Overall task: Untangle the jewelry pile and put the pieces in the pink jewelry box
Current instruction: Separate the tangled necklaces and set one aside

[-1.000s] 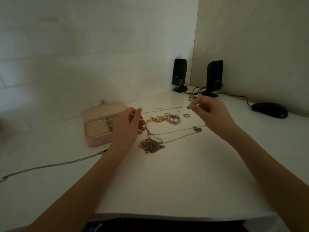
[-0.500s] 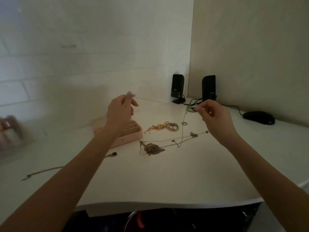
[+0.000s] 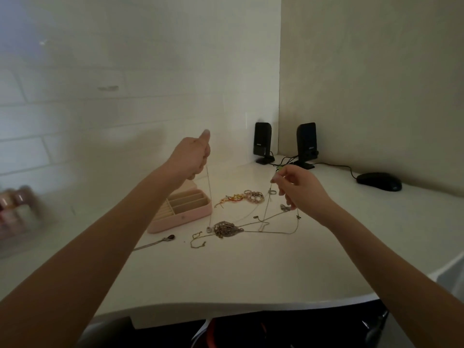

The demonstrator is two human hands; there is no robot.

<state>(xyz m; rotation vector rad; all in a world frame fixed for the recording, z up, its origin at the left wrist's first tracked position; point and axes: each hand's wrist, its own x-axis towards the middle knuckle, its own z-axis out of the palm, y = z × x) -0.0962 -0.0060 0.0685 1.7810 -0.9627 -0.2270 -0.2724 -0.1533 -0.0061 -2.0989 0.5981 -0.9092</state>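
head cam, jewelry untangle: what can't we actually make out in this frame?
- Head view: how many separate chains sit in the tangled pile; links too fine, dim light.
- Left hand: its fingertips face away, so the pinch on the thin chain is hidden.
- Pink jewelry box: the left forearm covers its rear-left part.
- Blurred objects at the left edge: motion blur, unidentifiable.

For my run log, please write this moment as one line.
left hand: holds thin chain raised | right hand: pinches another chain | tangle: on table | pink jewelry box: open
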